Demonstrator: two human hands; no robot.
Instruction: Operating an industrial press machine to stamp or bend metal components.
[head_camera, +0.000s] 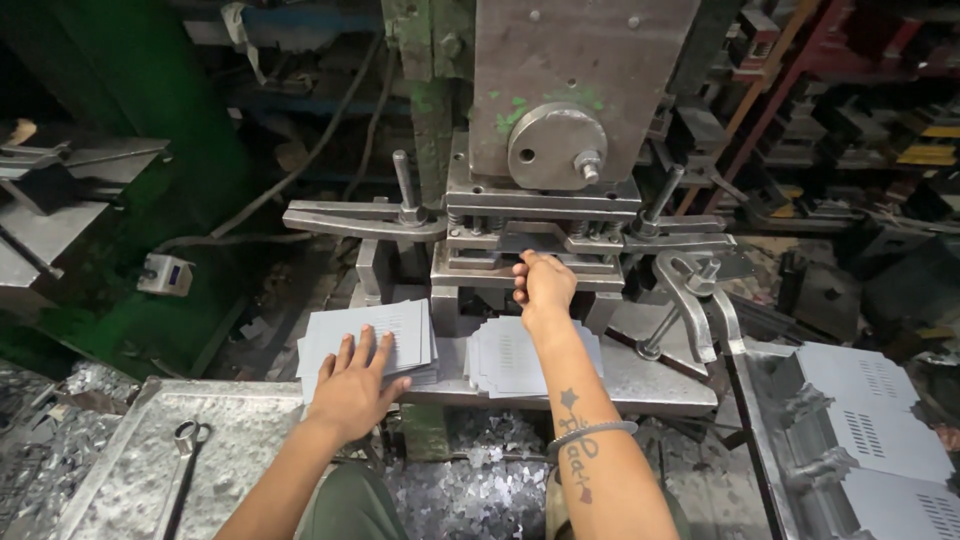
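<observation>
Right hand (545, 283), frame centre, fingers pinching a sheet-metal blank (532, 240) in the press die (530, 262); left hand (355, 385) flat, open, on lower-left blank stack (400, 325).

dim workshop | soft overhead light | dark corners | edges bowed

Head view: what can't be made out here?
- Right hand fingertips: inside the press die, hidden by the plates.
- Whether it holds a sheet: hidden by the hand itself.
- Left stack sheet count: edges too fine.
- Wrench: lower end cut off by the frame's edge.
</observation>
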